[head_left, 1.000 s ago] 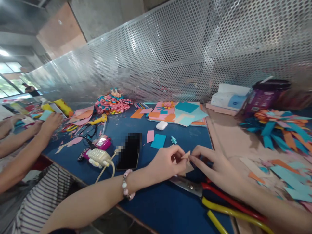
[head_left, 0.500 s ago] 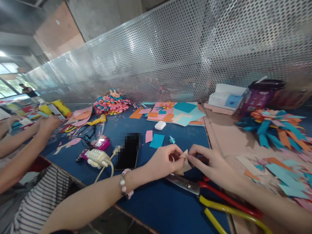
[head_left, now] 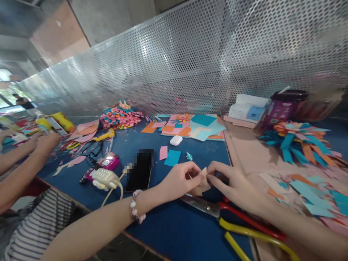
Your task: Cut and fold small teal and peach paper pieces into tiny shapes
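Observation:
A small tan piece of folded paper [head_left: 203, 180] is pinched between both my hands just above the blue table [head_left: 174, 232]. My left hand [head_left: 181, 179], with a bead bracelet at the wrist, grips its left side with thumb and fingers closed. My right hand [head_left: 231, 181] pinches its right edge with fingertips together. Directly below my hands lie scissors [head_left: 217, 212] with red and yellow handles.
A black phone [head_left: 140, 170], a cream charger [head_left: 104, 176] with cable and a pink gadget [head_left: 108, 162] lie left. Pink and teal paper squares [head_left: 170, 156], a white earbud case [head_left: 175, 140], paper stacks [head_left: 201, 128], tissue box [head_left: 246, 108], purple tub [head_left: 282, 107] and paper flowers [head_left: 301, 139] surround. Another person's hands [head_left: 43, 139] work far left.
Both hands keep pinching the tan paper and have turned it slightly. The view has drifted a little, shifting everything leftward.

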{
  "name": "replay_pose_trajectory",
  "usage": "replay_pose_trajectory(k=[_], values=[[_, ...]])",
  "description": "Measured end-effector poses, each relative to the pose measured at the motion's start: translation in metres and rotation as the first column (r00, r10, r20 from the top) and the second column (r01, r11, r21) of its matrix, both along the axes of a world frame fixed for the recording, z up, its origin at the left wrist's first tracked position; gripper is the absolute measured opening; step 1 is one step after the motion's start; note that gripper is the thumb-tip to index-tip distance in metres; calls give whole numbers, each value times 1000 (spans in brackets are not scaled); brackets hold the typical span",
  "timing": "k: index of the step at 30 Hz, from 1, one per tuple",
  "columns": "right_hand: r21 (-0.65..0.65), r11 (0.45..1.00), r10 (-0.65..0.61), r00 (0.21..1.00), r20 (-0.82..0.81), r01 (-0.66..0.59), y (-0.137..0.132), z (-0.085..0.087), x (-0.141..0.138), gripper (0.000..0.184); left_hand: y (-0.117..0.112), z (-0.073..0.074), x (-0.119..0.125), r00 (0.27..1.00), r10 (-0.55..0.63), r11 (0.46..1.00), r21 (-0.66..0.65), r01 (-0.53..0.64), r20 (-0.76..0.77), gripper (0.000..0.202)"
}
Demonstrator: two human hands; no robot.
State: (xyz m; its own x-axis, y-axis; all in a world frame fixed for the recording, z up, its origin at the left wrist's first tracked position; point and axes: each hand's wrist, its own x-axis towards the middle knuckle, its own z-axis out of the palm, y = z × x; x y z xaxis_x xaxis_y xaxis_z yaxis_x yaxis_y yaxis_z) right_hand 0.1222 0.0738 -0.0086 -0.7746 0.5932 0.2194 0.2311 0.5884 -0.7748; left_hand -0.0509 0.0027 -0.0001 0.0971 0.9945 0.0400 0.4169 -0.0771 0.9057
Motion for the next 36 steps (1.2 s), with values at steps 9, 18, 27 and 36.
replay_pose_trajectory(k=[9, 18, 27, 36], values=[[1, 1000, -4, 1000, 0, 4, -1, 1, -2, 19, 2, -6, -3, 996, -39, 998, -43, 43, 81, 20], [159, 986, 53, 998, -45, -45, -2, -2, -1, 16, -3, -4, 0, 996, -40, 999, 17, 42, -80, 12], [292, 956, 32, 997, -76, -8, -4, -7, 1, 14, -2, -1, 2, 980, -35, 998, 45, 45, -197, 12], [418, 907, -49, 999, -20, 53, -7, -14, -1, 12, -4, -1, 5, 973, -43, 997, 53, 56, -225, 11]])
